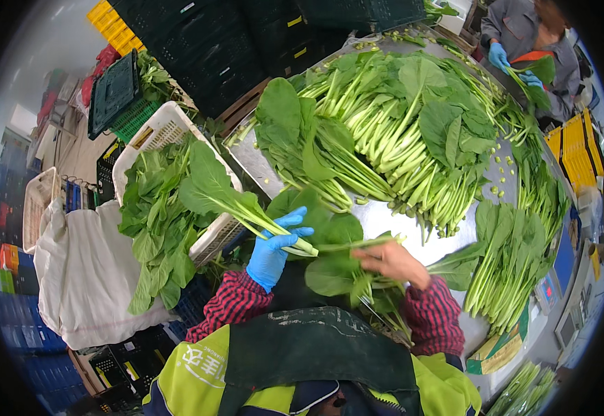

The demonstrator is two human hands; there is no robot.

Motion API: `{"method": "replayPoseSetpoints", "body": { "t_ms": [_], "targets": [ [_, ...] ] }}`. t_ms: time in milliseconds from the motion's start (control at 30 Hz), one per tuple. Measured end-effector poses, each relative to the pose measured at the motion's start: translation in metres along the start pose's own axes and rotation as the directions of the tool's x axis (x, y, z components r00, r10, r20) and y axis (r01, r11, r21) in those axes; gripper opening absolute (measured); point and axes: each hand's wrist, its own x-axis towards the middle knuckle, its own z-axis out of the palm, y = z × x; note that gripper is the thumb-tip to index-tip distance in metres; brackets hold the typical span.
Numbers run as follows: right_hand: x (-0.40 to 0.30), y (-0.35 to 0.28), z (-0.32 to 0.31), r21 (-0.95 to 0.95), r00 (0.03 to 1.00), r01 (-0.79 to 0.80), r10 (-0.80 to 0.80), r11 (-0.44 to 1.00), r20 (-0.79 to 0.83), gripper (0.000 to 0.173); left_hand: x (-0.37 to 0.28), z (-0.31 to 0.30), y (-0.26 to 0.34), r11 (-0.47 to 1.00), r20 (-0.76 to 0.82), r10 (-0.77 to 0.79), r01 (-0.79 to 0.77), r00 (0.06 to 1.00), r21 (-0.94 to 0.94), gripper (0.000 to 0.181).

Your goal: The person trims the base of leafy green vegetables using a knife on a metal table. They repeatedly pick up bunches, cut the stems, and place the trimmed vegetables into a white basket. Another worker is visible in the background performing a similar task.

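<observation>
My left hand (276,249), in a blue glove, grips a bunch of leafy greens (224,200) by the pale stems, the leaves pointing up and left. My bare right hand (393,261) is blurred at a stalk of leafy green (354,243) near those stem ends; its finger closure is unclear. Loose leaves hang below it, beside a partly hidden metal blade (372,308). A large heap of greens (395,119) lies on the metal table (393,221) beyond my hands, and another pile (510,260) lies to the right.
At left, a white plastic crate (169,117) overflows with greens. Dark stacked crates (203,47) stand behind the table. A co-worker (530,52) in blue gloves holds greens at upper right. Yellow crates (577,151) stand at right, and a white cloth (94,270) covers something at left.
</observation>
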Motion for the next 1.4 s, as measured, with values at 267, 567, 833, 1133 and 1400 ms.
{"method": "replayPoseSetpoints", "body": {
  "t_ms": [267, 567, 833, 1133, 1400],
  "targets": [
    [-0.01, -0.046, -0.051, 0.843, 0.908, 0.092, 0.303, 0.53, -0.29, 0.02, 0.023, -0.028, -0.036, 0.948, -0.093, -0.315, 0.317, 0.945, 0.013, 0.036],
    [0.124, 0.015, 0.026, -0.138, 0.748, -0.186, 0.049, 0.973, -0.662, 0.028, 0.022, -0.018, -0.02, 0.987, -0.061, -0.15, 0.147, 0.987, -0.057, 0.019],
    [0.03, -0.057, -0.026, 0.858, 0.924, -0.075, 0.359, 0.508, -0.132, 0.031, 0.027, 0.027, -0.026, 0.962, 0.09, -0.221, 0.233, 0.971, -0.143, 0.048],
    [-0.025, -0.051, 0.04, 0.042, 0.559, -0.173, 0.133, 0.984, -0.818, 0.024, 0.028, 0.077, -0.054, 0.966, 0.027, -0.21, 0.212, 0.977, -0.146, 0.025],
    [-0.046, 0.012, 0.057, 0.332, 0.742, -0.394, 0.51, 0.857, -0.435, 0.033, 0.002, 0.074, -0.026, 0.991, -0.146, -0.123, 0.114, 0.982, -0.066, 0.033]
  ]
}}
